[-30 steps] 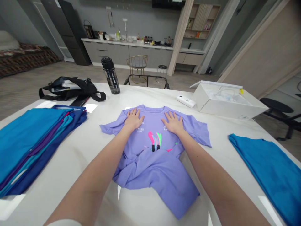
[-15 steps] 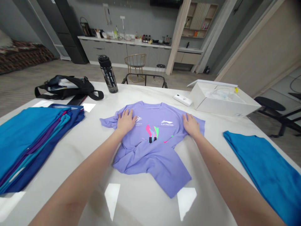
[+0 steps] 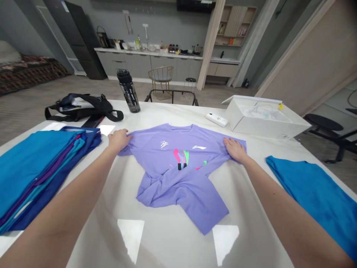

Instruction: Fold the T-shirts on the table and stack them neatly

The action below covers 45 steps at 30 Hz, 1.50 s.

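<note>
A purple T-shirt (image 3: 181, 136) lies front up on the white table, its collar at the far side. The chest carries white logos and a pink, green and black print. Its lower part is bunched and twisted toward me, with one corner slanting to the right. At the left sleeve, my left hand (image 3: 119, 139) is closed on the sleeve's outer end, fingers bent over the cloth. My right hand (image 3: 234, 149) rests flat on the right sleeve with its fingers stretched out.
Folded blue and purple clothes (image 3: 41, 160) are stacked at left, near a black waist bag (image 3: 83, 106) and a dark bottle (image 3: 128, 91). At right lie a blue garment (image 3: 315, 193), a white box (image 3: 264, 117) and a small white device (image 3: 216, 119).
My left hand has slid left from the chest to the sleeve end, and that sleeve is now spread out straighter. My right hand has shifted slightly outward along its sleeve.
</note>
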Available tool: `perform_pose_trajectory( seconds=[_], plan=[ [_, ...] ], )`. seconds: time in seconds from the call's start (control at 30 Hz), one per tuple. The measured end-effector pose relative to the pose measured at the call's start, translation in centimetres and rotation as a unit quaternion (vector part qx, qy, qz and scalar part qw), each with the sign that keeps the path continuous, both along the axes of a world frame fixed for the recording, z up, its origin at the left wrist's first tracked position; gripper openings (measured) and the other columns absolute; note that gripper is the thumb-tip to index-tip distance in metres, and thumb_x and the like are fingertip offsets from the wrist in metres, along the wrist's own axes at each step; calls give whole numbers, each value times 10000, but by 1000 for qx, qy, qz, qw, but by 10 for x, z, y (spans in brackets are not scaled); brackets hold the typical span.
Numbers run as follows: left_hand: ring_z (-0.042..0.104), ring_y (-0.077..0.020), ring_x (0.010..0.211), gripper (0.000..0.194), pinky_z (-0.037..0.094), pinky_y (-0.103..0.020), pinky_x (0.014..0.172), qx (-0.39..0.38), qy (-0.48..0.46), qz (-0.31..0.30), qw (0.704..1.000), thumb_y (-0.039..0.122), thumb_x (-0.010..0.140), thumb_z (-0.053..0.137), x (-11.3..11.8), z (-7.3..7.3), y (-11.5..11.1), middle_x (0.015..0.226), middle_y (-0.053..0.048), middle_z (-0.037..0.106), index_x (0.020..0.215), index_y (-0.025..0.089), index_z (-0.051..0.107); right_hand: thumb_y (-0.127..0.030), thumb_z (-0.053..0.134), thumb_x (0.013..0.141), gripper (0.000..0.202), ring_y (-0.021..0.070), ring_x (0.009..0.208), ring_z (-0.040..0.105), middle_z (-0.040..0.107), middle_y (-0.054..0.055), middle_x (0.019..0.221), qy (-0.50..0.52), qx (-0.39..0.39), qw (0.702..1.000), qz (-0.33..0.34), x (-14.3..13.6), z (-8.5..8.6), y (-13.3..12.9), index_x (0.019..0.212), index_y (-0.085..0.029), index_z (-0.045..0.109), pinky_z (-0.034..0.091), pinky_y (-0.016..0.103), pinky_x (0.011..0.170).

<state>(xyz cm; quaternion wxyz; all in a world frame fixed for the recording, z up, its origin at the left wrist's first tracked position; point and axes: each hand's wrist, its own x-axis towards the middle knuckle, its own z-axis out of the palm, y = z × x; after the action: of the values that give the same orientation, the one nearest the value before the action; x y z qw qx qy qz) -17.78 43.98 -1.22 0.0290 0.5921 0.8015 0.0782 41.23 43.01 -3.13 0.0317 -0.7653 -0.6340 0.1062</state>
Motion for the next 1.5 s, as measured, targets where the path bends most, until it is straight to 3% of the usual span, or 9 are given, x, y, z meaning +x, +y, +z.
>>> perform_pose_trajectory(
  seconds=[0.27, 0.47, 0.6, 0.77, 1.0, 1.13, 1.27, 1.37, 1.5],
  plan=[
    [653, -223, 801, 353, 498, -312, 722, 90, -177, -6, 980, 456, 898, 545, -3, 16, 39, 930, -81, 716, 1097, 190, 664, -649, 98, 1011, 713, 404, 1520, 261, 258, 50, 1690, -34, 0, 999, 15, 6, -7, 16, 1597, -335, 356, 225, 704, 1174],
    [612, -328, 1077, 364, 458, -451, 933, 156, -64, 24, 985, 393, 933, 512, -12, 6, 34, 1157, -171, 655, 1194, 175, 643, -695, 201, 994, 748, 407, 1523, 232, 225, 76, 1700, -80, 27, 996, 26, -2, -13, 11, 1627, -303, 277, 191, 684, 1186],
    [496, -366, 1298, 449, 319, -529, 1105, 240, 7, -55, 969, 373, 953, 490, 20, 15, -2, 1384, -209, 545, 1336, 153, 575, -657, 277, 1007, 706, 393, 1493, 294, 339, 125, 1650, -74, 92, 992, 38, -10, -5, 2, 1562, -244, 418, 225, 660, 1172],
    [552, -279, 1295, 468, 310, -443, 1158, 97, -82, -346, 930, 501, 995, 440, 99, 31, -74, 1349, -108, 653, 1318, 213, 618, -512, 395, 1027, 505, 341, 1244, 556, 668, 172, 1285, -32, 243, 966, 88, -49, 21, -36, 1249, -161, 683, 379, 520, 1074],
    [627, -279, 1198, 523, 420, -405, 1055, -17, -206, -364, 908, 493, 934, 585, 189, 9, -154, 1288, -106, 687, 1379, 220, 599, -590, 639, 916, 418, 239, 966, 662, 707, 87, 1052, 131, 90, 942, 295, -118, 38, -144, 1106, -229, 733, 490, 337, 866],
    [660, -218, 876, 408, 498, -323, 823, -32, -284, -297, 911, 341, 847, 658, 198, 9, -168, 971, -49, 699, 1224, 188, 691, -425, 717, 896, 259, 231, 970, 649, 694, 76, 1047, 152, 103, 933, 311, -134, 42, -195, 1045, -212, 706, 476, 332, 859],
    [626, -196, 872, 179, 492, -316, 805, 43, -331, -307, 891, 348, 868, 624, 189, 34, -195, 971, -40, 661, 952, 207, 696, -261, 628, 943, 52, 222, 900, 642, 703, 40, 930, 170, 145, 936, 273, -141, 56, -235, 947, -221, 661, 437, 342, 833],
    [626, -197, 1033, 127, 490, -317, 879, 104, -367, -325, 865, 319, 938, 547, 173, 56, -236, 1171, -55, 659, 985, 225, 618, -232, 603, 957, 56, 222, 885, 641, 717, 44, 938, 191, 203, 919, 277, -146, 68, -273, 992, -225, 647, 404, 372, 867],
    [637, -193, 962, 120, 491, -329, 877, 81, -315, -339, 883, 315, 994, 509, 140, 64, -312, 1015, -25, 695, 1025, 248, 603, -166, 586, 956, 112, 200, 866, 626, 715, 35, 915, 202, 208, 874, 391, -152, 77, -338, 1023, -228, 651, 374, 384, 910]
  ],
)
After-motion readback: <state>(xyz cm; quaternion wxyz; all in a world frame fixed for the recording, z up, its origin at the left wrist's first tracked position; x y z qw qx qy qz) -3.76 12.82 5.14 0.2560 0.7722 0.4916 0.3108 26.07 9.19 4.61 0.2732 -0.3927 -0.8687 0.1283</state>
